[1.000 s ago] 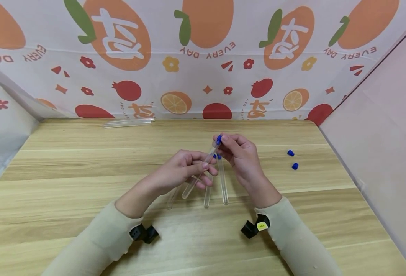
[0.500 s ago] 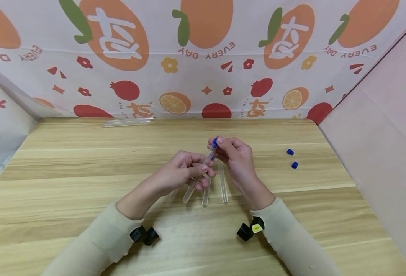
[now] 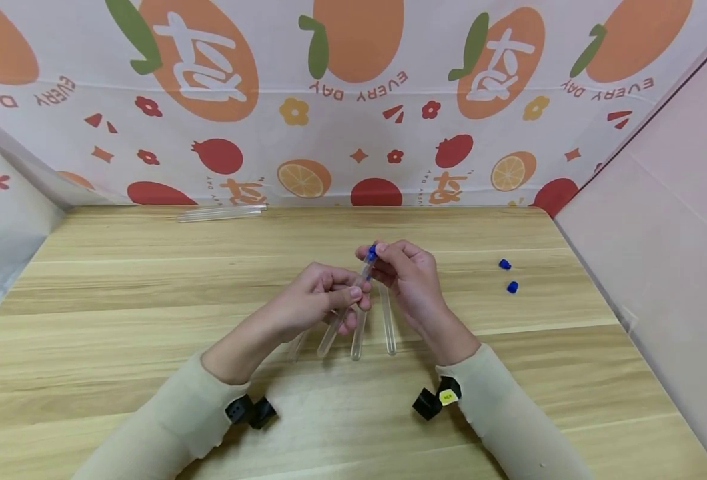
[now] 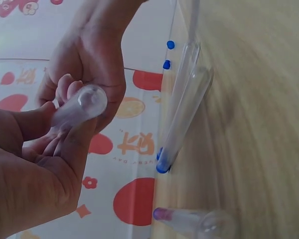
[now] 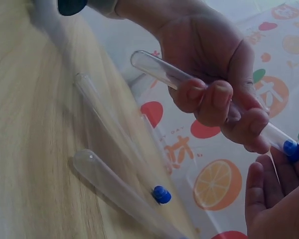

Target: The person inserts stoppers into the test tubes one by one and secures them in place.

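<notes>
My left hand [image 3: 311,303] grips a clear test tube [image 3: 329,337], which slants up and away above the table. At its upper end, my right hand [image 3: 412,277] pinches a blue stopper [image 3: 372,251]. In the right wrist view that stopper [image 5: 291,148] sits at the tube's mouth; how deep it goes is hard to tell. Beneath the hands lie two tubes with blue ends, a middle tube [image 3: 358,341] and a right tube [image 3: 389,327]. Another tube [image 3: 297,347] lies partly hidden behind my left hand; the left wrist view shows its coloured end [image 4: 162,214].
Two loose blue stoppers [image 3: 512,287] lie on the right of the wooden table [image 3: 119,373]. Several clear tubes [image 3: 221,213] rest together at the back left edge. A fruit-printed cloth [image 3: 329,120] rises behind the table.
My right hand has moved slightly left and toward me, with the stopper and the tube's upper end. My left hand keeps its grip on the tube, nearly in place.
</notes>
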`<move>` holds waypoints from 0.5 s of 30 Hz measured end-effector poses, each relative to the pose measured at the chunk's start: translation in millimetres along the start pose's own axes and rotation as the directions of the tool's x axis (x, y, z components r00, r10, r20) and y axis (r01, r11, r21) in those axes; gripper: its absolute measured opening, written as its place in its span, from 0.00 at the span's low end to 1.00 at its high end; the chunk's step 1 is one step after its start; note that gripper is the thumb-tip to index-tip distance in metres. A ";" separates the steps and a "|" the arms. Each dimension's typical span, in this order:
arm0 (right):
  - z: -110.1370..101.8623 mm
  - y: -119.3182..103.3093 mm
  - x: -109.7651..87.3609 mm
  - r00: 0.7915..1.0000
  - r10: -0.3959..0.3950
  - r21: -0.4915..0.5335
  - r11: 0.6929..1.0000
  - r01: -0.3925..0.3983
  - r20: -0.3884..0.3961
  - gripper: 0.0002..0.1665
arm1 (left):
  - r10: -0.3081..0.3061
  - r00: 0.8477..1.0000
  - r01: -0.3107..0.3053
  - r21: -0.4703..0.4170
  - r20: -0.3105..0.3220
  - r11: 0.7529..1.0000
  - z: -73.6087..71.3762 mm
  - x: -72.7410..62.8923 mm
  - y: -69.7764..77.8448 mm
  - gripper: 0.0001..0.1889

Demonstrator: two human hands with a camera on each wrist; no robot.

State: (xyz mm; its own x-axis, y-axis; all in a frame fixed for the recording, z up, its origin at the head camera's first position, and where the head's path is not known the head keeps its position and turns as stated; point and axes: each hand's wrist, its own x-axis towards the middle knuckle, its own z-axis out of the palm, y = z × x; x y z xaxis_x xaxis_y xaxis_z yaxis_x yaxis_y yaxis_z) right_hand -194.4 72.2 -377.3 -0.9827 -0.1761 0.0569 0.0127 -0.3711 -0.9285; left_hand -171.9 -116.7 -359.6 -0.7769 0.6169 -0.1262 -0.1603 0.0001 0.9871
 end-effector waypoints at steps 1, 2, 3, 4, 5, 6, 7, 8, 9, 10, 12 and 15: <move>-0.8 -0.4 0.2 1.000 0.004 -0.013 1.000 -0.003 0.008 0.12 | -0.002 1.000 0.003 -0.007 0.001 1.000 0.3 0.1 -0.1 0.11; -1.8 -0.5 0.9 1.000 0.003 -0.027 1.000 -0.002 0.017 0.12 | -0.005 1.000 0.005 -0.015 0.003 1.000 0.6 0.2 -0.3 0.11; -2.6 -0.8 1.6 1.000 -0.002 -0.045 0.999 0.003 0.026 0.12 | -0.007 1.000 0.008 -0.022 0.003 1.000 0.6 0.1 -0.3 0.12; -3.4 -0.9 2.4 0.999 -0.011 -0.069 0.998 0.013 0.034 0.12 | -0.014 1.000 0.014 -0.031 0.004 0.999 0.7 0.2 -0.6 0.12; -4.1 -1.1 3.1 0.999 -0.024 -0.096 0.995 0.028 0.043 0.12 | -0.018 1.000 0.018 -0.037 0.007 0.999 0.5 0.2 -0.8 0.12; -4.8 -1.2 3.9 0.998 -0.042 -0.125 0.991 0.048 0.053 0.12 | -0.023 1.000 0.024 -0.046 0.008 0.999 0.1 0.1 -1.0 0.12; -5.4 -1.2 4.6 0.996 -0.059 -0.156 0.985 0.068 0.061 0.13 | -0.028 1.000 0.029 -0.052 0.009 0.998 -0.4 0.0 -1.2 0.12; -6.0 -1.1 5.2 0.995 -0.075 -0.182 0.979 0.086 0.070 0.12 | -0.035 0.999 0.035 -0.057 0.011 0.998 -1.0 -0.1 -1.5 0.12; -6.5 -1.0 5.4 0.993 -0.085 -0.207 0.973 0.100 0.078 0.12 | -0.042 0.999 0.043 -0.060 0.013 0.997 -1.6 -0.2 -1.7 0.13; -7.0 -0.8 5.5 0.992 -0.095 -0.226 0.968 0.112 0.086 0.12 | -0.051 0.999 0.051 -0.064 0.015 0.997 -2.0 -0.2 -2.0 0.13; -8.1 -0.7 5.4 0.987 -0.114 -0.250 0.958 0.138 0.111 0.12 | -0.061 0.998 0.061 -0.059 0.018 0.996 -3.2 -0.1 -2.3 0.13; -9.8 -0.8 5.5 0.978 -0.141 -0.267 0.947 0.178 0.152 0.11 | -0.058 0.998 0.059 -0.030 0.027 0.998 -5.3 0.3 -2.6 0.15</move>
State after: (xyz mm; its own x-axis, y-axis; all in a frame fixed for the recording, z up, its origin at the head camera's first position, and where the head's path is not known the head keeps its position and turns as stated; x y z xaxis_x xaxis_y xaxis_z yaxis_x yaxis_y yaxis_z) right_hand -201.6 80.4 -379.8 -0.9350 -0.2586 0.2428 -0.2127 -0.1391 -0.9672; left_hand -175.0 -120.6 -362.7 -0.7496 0.6367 -0.1808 -0.2242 0.0128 0.9745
